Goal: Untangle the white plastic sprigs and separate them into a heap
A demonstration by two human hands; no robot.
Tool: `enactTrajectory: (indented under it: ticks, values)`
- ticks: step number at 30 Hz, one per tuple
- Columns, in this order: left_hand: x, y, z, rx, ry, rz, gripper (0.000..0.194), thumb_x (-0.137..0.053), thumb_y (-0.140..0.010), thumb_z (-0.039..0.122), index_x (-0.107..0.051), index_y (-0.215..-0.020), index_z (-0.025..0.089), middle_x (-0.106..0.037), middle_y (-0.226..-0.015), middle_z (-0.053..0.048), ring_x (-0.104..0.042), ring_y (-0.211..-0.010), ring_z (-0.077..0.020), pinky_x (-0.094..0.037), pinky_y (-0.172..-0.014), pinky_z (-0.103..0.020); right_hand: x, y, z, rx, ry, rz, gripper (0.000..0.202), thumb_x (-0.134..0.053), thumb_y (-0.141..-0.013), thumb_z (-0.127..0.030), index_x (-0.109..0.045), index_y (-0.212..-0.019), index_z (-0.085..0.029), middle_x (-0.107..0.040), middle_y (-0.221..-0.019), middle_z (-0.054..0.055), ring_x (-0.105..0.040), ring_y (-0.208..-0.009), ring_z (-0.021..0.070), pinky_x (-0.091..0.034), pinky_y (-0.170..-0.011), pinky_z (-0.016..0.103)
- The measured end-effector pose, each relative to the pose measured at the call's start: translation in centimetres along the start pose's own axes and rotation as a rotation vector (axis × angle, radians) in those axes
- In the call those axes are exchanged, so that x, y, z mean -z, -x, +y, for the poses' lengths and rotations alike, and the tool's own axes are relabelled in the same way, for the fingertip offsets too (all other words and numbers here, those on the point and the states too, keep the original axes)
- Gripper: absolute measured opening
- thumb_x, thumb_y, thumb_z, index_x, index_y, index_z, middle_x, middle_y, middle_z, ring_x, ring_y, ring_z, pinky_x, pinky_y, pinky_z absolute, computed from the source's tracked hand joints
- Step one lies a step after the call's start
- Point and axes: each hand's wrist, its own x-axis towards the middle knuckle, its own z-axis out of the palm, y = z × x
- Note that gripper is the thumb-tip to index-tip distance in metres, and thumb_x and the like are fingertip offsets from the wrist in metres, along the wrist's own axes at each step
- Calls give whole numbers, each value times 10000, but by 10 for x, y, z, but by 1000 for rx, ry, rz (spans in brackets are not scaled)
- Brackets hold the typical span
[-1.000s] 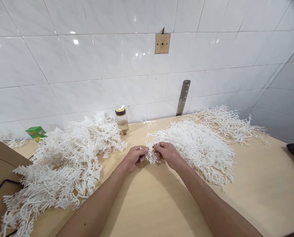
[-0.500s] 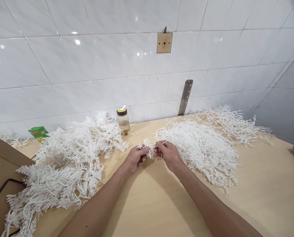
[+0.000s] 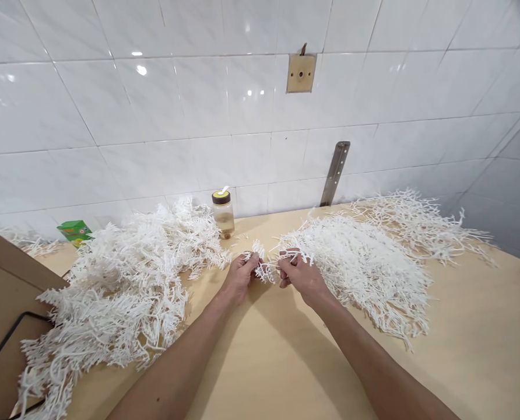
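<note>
My left hand (image 3: 241, 274) is closed, pinching a white branching plastic sprig (image 3: 264, 269) whose fringed tips stick out toward the right. Close beside it, my right hand (image 3: 298, 271) is also closed and grips another white branched piece (image 3: 295, 255) across its fingers. Between the hands the white strands come close together; whether they are joined I cannot make out. On the left lies a big tangled heap of fringed white sprigs (image 3: 124, 286). A dense pile of thinner white branches (image 3: 360, 262) spreads just right of my right hand.
A looser pile of white branches (image 3: 421, 224) lies at the back right. Against the wall stand a lidded bottle (image 3: 224, 216) and a metal bracket (image 3: 335, 175). A green carton (image 3: 75, 231) and a brown box (image 3: 15, 309) are at left on the wooden table (image 3: 277, 373).
A branched white piece now shows across my right hand's fingers, where a thin strand was before. The hands stay close together. The whole view has shifted slightly.
</note>
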Motion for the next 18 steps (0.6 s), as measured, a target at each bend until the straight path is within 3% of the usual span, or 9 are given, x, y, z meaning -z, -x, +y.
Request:
enactTrajectory:
  ticks: [4,11,15,18]
  values:
    - [4,-4,-1,53,21,10,395,-810,-655,463,-558,-715,165,-569,-618,21,-536,-564,-110,-432,-572,-237,2,0,1,45,11,-13,195,-569,-779,-318,-618,-926,-200,-637,-649,-30,-611,-472,122,-485,-494,233]
    - [19,-15,11,76,27,214,440,-844,-595,455,-537,-724,167,-531,-550,46,-503,-475,-91,-422,-497,-223,-7,13,3,367,-31,-338,250,-612,-803,-308,-662,-1023,-201,-706,-881,24,-653,-627,141,-545,-594,265]
    - [28,-14,34,100,-74,186,462,-838,-583,490,-536,-691,158,-518,-492,45,-477,-407,-90,-381,-425,-221,-32,28,8,551,58,-303,357,-592,-851,-259,-588,-1203,-198,-695,-1074,80,-663,-927,203,-537,-833,335]
    - [31,-12,47,73,-127,142,475,-838,-564,512,-532,-637,156,-467,-439,62,-424,-359,-69,-324,-378,-204,-51,30,18,723,305,-372,335,-516,-896,-204,-588,-1222,-190,-634,-1239,127,-575,-1148,239,-442,-1012,406]
